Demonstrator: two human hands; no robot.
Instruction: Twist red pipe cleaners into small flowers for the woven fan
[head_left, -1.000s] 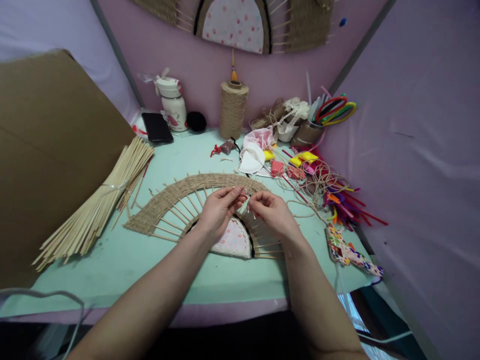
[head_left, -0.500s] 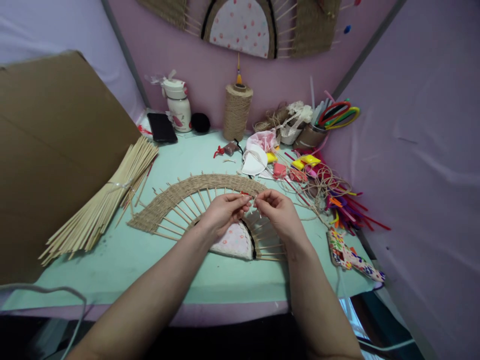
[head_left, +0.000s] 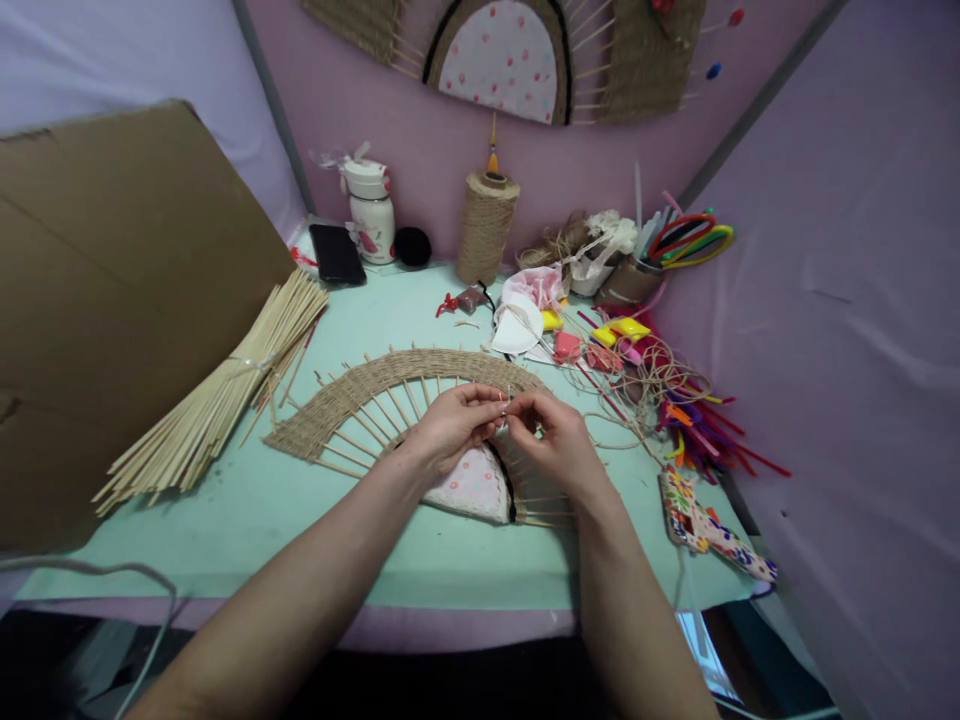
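Observation:
A woven fan [head_left: 367, 385] of twine and thin sticks lies on the table, with a dotted white half-round piece [head_left: 472, 485] at its base. Over its right half, my left hand [head_left: 454, 428] and my right hand [head_left: 551, 435] meet fingertip to fingertip. Both are pinched closed around something small and thin, partly pale and partly reddish, too small to make out. My forearms and right hand cover part of the fan's right side.
Left stand a bundle of sticks [head_left: 225, 385] and a cardboard sheet [head_left: 135, 300]. At the back are a phone [head_left: 337, 253], a bottle [head_left: 372, 215] and a twine spool [head_left: 487, 230]. Pipe cleaners [head_left: 705, 425] and a floral-patterned tool [head_left: 712, 525] lie right.
My fingertips have come together, the right fingers moving in against the left. The whole view has shifted slightly, so the table and wall items appear further right.

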